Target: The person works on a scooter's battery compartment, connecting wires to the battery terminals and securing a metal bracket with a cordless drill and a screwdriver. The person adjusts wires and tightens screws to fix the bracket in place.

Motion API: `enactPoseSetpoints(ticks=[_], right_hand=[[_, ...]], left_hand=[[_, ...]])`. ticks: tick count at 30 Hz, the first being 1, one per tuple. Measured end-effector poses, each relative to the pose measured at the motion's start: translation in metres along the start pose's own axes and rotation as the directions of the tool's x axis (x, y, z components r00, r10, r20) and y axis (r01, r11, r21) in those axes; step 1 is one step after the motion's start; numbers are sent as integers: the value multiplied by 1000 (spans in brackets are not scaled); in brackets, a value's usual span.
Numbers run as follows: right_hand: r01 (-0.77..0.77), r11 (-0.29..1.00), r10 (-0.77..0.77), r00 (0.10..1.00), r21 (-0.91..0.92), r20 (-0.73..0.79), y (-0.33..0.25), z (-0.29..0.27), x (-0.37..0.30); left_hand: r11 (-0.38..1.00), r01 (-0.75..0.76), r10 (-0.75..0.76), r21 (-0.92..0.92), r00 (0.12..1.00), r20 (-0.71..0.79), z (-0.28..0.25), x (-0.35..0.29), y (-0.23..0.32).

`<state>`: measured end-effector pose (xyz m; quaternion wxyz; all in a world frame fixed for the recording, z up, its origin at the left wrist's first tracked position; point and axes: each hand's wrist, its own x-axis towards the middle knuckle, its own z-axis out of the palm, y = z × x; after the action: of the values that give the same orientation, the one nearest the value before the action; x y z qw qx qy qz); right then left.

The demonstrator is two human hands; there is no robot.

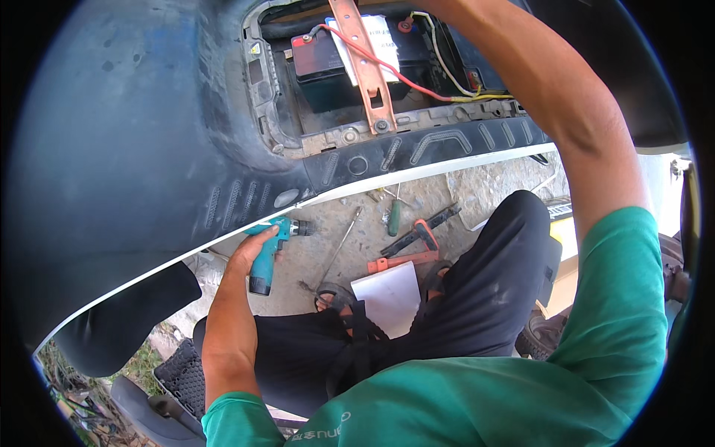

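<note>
Teal cordless driver sits left of the frame's centre, gripped by the left hand, whose fingers wrap around its handle, the chuck pointing right, just below the white edge of the dark scooter panel. Further right, on the concrete ground, lie a long screwdriver, a green-handled screwdriver, an orange-and-black tool and a white sheet. Above, in the open compartment, a black battery lies under a copper strap. At upper right the right arm reaches up; its hand leaves the frame, so I cannot tell its fingers' state.
</note>
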<state>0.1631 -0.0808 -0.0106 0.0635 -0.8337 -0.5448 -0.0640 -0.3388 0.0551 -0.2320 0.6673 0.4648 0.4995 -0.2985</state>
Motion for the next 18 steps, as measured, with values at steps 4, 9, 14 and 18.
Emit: enactPoseSetpoints(ticks=[4,9,14,18], right_hand=[[-16,1000,16,1000,-7,-22,-1,3,0],[-39,999,39,999,-4,-32,6,4,-4],[-27,999,28,1000,43,-7,1,-7,13],[4,999,-2,999,43,-54,12,-23,10]], left_hand=[[981,70,-56,181,995,-82,-7,13,-15],[878,220,-123,425,962,-242,23,17,-22],[290,247,-14,925,967,-254,68,-16,12],[346,-270,375,898,918,132,156,-139,98]])
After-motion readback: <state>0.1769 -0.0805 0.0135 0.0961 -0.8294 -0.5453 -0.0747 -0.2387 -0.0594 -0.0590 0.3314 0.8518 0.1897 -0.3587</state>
